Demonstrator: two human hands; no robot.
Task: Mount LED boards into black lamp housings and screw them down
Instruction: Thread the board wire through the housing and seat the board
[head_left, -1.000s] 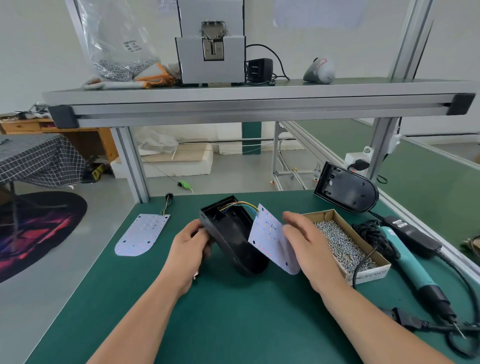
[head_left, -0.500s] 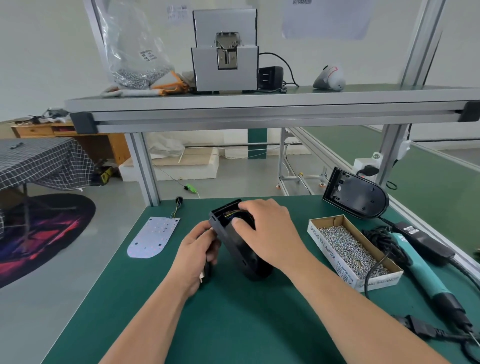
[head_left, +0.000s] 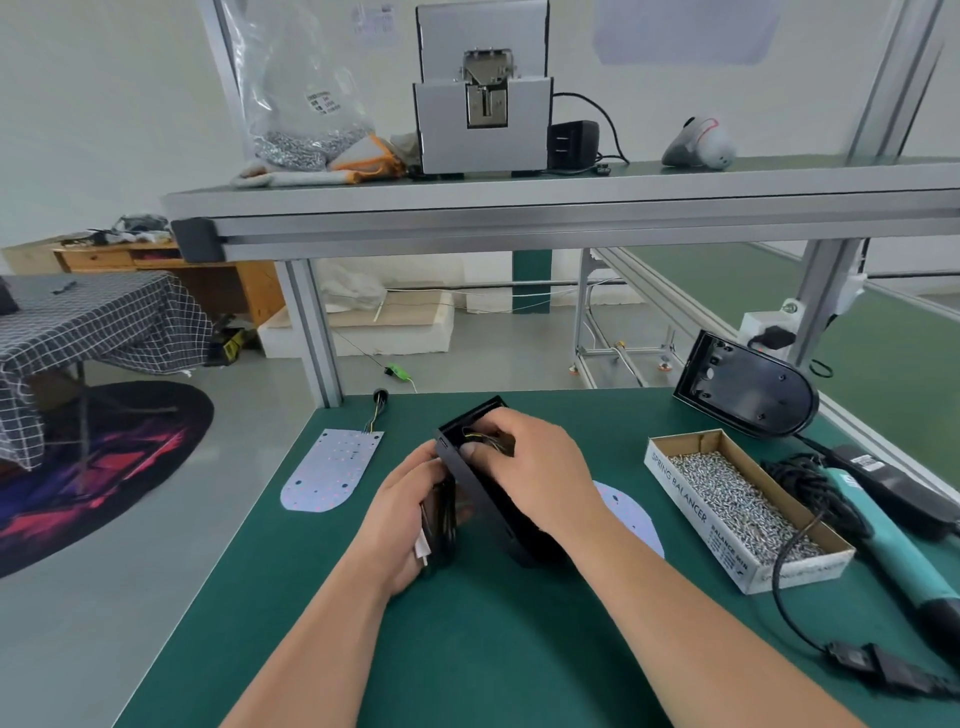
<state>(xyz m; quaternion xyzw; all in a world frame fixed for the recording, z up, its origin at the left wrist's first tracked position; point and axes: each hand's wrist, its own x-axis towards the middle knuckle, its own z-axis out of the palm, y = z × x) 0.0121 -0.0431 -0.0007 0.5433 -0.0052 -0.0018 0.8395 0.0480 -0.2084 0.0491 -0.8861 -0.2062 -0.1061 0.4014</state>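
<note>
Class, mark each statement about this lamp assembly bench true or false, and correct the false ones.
1. The left hand grips the black housing. True.
2. The right hand holds the teal electric screwdriver. False: its fingers reach into the housing, and the screwdriver lies untouched on the green mat.
3. The cardboard box is empty. False: it holds a heap of screws.
4. An LED board lies flat on the mat, left of the hands. True.
</note>
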